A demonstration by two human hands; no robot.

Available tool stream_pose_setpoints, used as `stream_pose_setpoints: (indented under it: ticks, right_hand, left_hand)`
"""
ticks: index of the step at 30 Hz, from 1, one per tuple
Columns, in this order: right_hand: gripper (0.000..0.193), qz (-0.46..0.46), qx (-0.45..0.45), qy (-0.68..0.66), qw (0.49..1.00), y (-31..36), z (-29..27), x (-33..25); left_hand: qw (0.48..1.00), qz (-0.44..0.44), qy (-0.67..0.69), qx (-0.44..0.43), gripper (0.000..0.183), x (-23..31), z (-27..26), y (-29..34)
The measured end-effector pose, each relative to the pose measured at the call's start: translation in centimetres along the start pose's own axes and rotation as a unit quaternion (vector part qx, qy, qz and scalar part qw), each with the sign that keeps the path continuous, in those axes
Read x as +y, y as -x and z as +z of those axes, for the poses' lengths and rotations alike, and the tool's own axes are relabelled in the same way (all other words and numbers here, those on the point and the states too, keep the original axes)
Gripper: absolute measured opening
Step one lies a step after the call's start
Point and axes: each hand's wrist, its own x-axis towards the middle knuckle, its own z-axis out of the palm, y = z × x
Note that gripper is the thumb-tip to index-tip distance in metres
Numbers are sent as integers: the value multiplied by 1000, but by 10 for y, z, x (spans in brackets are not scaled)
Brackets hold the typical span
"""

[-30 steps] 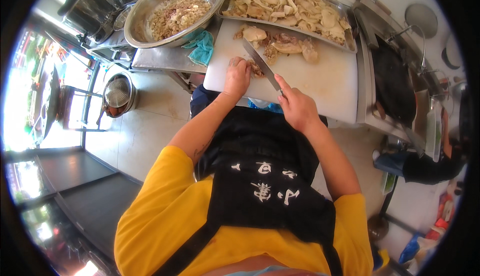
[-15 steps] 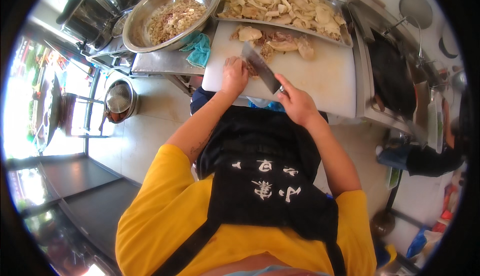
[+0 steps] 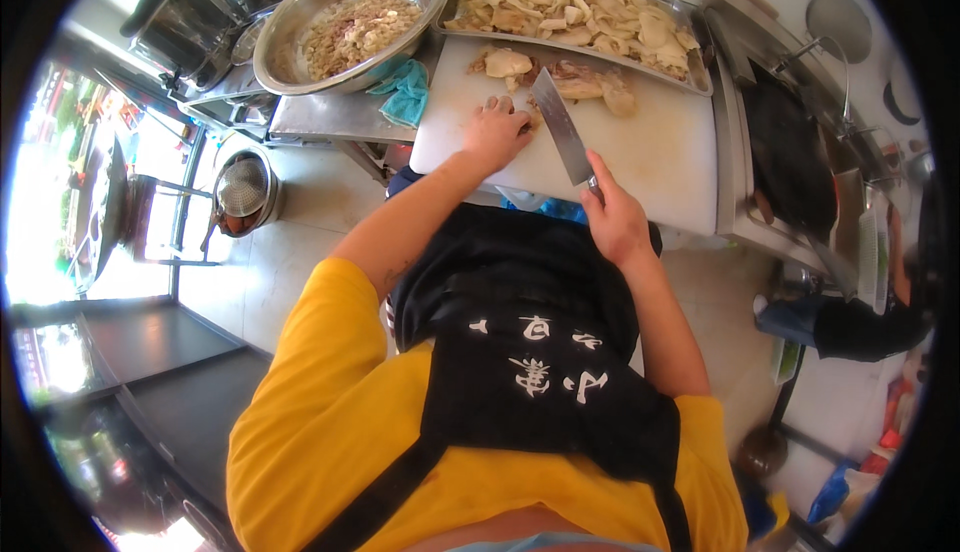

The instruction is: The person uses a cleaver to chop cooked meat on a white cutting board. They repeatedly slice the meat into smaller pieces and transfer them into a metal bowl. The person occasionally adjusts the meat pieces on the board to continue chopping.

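My right hand (image 3: 615,220) grips the handle of a broad metal cleaver (image 3: 564,134), its blade angled up and left over the white cutting board (image 3: 660,167). To the left, my left hand (image 3: 497,132) rests on the board with its fingers curled over a small bit of meat, mostly hidden beneath them. The blade stands a little apart from these fingers. Beyond both hands lie pieces of cooked, pale meat (image 3: 615,94), and a rounded piece (image 3: 507,64) sits left of the blade tip.
Behind the board is a metal tray (image 3: 708,80) heaped with pale sliced meat. A large steel bowl (image 3: 275,57) of chopped meat stands at the far left, with a teal cloth (image 3: 405,102) beside it. Another person (image 3: 850,322) is at the right, near a metal counter (image 3: 735,197).
My left hand has shifted right along the board. My right hand has moved the cleaver right and slightly nearer, widening the gap between blade and left fingers.
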Motion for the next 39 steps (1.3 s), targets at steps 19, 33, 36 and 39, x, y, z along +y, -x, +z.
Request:
stream_pose_setpoints:
  ticks: [19, 33, 36, 39]
  right_hand:
    - [63, -76, -25, 175, 981, 4, 26, -17]
    - [64, -95, -43, 185, 977, 6, 34, -24]
    - [64, -99, -47, 173, 979, 10, 37, -24]
    - [64, -112, -33, 172, 978, 14, 38, -28]
  left_hand:
    - [976, -28, 195, 97, 37, -20, 5, 49]
    - [964, -14, 202, 172, 29, -19, 7, 59]
    - [963, -14, 206, 171, 27, -20, 6, 65]
    - [963, -14, 201, 177, 24, -21, 5, 70]
